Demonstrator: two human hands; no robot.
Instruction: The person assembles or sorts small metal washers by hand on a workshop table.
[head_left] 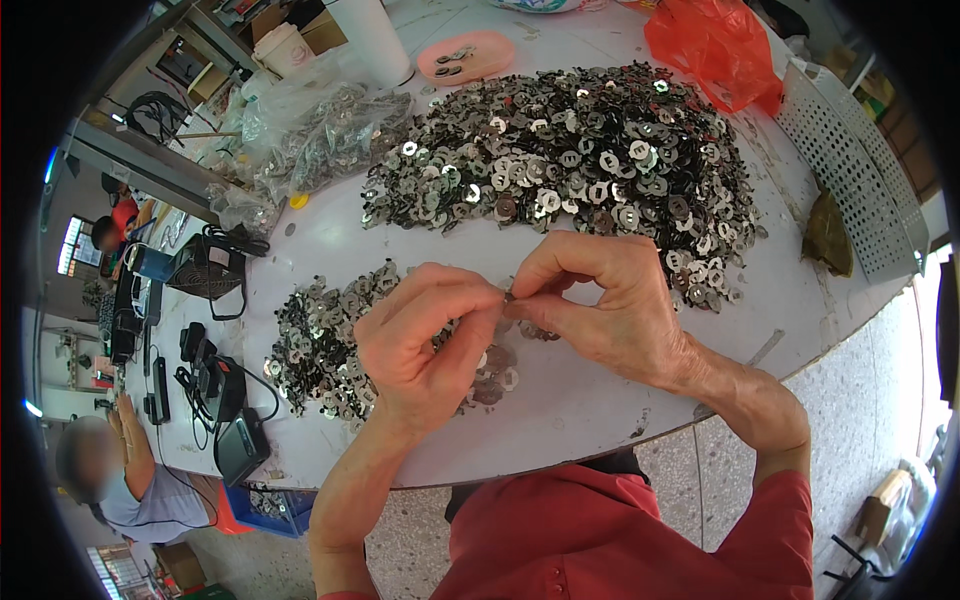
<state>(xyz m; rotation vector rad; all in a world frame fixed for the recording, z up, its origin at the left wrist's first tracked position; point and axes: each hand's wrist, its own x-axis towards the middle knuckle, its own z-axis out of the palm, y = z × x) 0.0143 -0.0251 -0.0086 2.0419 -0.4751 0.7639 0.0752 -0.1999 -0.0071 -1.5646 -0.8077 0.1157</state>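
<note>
My left hand and my right hand meet over the table, each with thumb and forefinger pinched together. Between the fingertips is a small dark metal piece, mostly covered by them. Beyond my hands lies a large heap of small round metal pieces with cut-out centres. A smaller pile of similar metal pieces spreads beside and under my left hand. A few loose ones lie just below the fingers.
A pink dish and clear plastic bags are at the back. A red bag and a perforated grey basket stand right. Black power adapters with cords lie left, near a blue crate. Another person sits at far left.
</note>
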